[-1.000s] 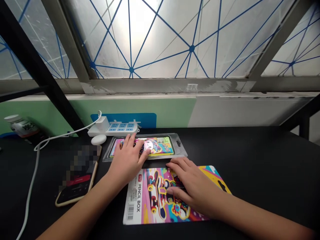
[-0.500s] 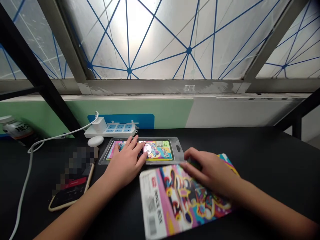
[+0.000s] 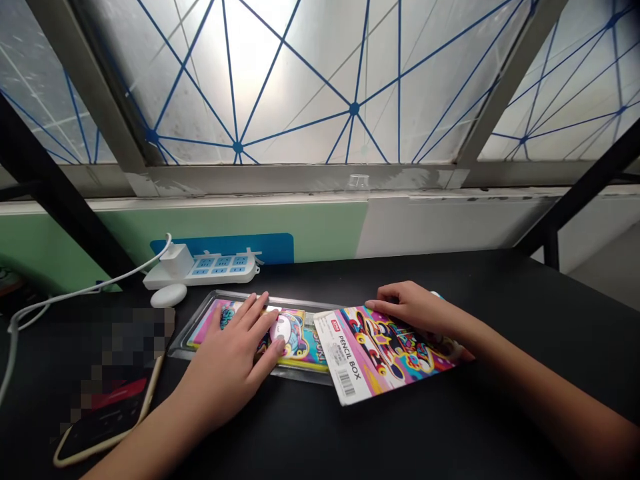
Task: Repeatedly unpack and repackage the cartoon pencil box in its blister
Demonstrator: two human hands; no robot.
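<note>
Our left hand [image 3: 231, 358] lies palm down with the fingers spread and nearly straight, pressing flat on the colourful pencil box [image 3: 296, 335] that sits in a clear plastic tray [image 3: 184, 337] on the black table [image 3: 505, 293]. Our right hand [image 3: 416, 309], at 3 o'clock from the left one, has its fingers bent over the far edge of the printed PENCIL BOX card [image 3: 385, 351]. The thumb is hidden behind the card, so we cannot tell whether this hand pinches the card or only rests on it. The card lies slanted, its barcode corner towards 6 o'clock, and its left end overlaps the tray's right end and covers that part of the box. At 10 o'clock from the left hand we see a white power strip [image 3: 215, 268] with a white oval object [image 3: 169, 295] just before it. At 8 o'clock a phone [image 3: 95, 427] lies partly blurred out, its screen unreadable. A white cable [image 3: 35, 312] is cut off by the left edge.
</note>
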